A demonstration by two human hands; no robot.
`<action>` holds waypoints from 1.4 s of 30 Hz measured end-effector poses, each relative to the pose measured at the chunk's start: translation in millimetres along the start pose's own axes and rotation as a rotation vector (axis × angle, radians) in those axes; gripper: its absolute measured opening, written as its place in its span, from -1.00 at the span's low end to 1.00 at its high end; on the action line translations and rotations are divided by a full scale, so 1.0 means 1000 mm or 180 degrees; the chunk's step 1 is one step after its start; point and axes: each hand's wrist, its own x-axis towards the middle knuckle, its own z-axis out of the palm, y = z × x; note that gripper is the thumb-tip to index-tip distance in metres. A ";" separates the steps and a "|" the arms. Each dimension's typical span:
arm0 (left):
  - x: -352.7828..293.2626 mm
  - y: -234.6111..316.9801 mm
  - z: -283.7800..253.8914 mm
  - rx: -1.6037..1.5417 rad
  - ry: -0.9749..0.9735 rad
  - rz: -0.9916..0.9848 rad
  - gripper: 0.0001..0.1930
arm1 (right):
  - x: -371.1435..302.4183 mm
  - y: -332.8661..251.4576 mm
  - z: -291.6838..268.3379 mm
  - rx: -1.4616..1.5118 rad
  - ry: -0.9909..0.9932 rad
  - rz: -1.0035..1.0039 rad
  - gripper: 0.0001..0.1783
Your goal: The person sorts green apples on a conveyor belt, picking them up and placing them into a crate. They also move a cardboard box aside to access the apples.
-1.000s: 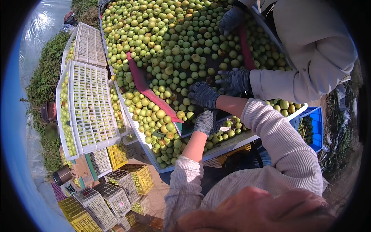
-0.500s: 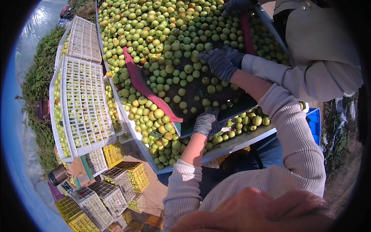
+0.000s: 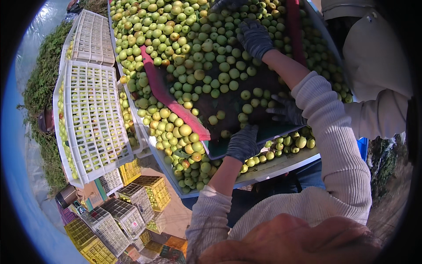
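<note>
Small round green fruit (image 3: 182,70), some with brown-red patches, cover a dark sheet (image 3: 228,103) edged by a red strip (image 3: 160,94). Near the sheet's front edge lies my left hand (image 3: 243,143) in a grey striped glove. Its fingers are stretched toward a few loose fruit, with nothing visibly held. My right hand (image 3: 256,39), gloved alike, rests farther off on the fruit heap, fingers spread. A co-worker's gloved hand (image 3: 288,110) is on the sheet's right part, below my right forearm; another gloved hand (image 3: 228,4) shows at the top edge.
A pale-rimmed bin (image 3: 281,163) surrounds the sheet, with fruit below its front edge. White plastic crates (image 3: 94,116) of fruit stand at left. Yellow crates (image 3: 151,191) and more white ones sit lower left. The co-worker's sleeve (image 3: 378,116) reaches in from the right.
My right hand has moved up and away over the fruit. My left hand has shifted slightly right. The co-worker's hand has come back toward the near right, and fewer fruit lie on the near sheet.
</note>
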 end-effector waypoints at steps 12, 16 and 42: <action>0.003 0.005 -0.005 0.0344 -0.0091 -0.0019 -0.32 | -0.096 -0.072 -0.001 -0.0508 -0.0855 0.0178 -0.34; 0.002 0.001 -0.003 0.0150 0.0025 0.0014 -0.37 | -0.146 -0.076 -0.003 0.0023 -0.0717 -0.0290 -0.33; -0.001 0.005 -0.002 0.0350 0.0237 0.0088 -0.35 | -0.092 -0.050 0.006 -0.0082 -0.1610 -0.0559 -0.69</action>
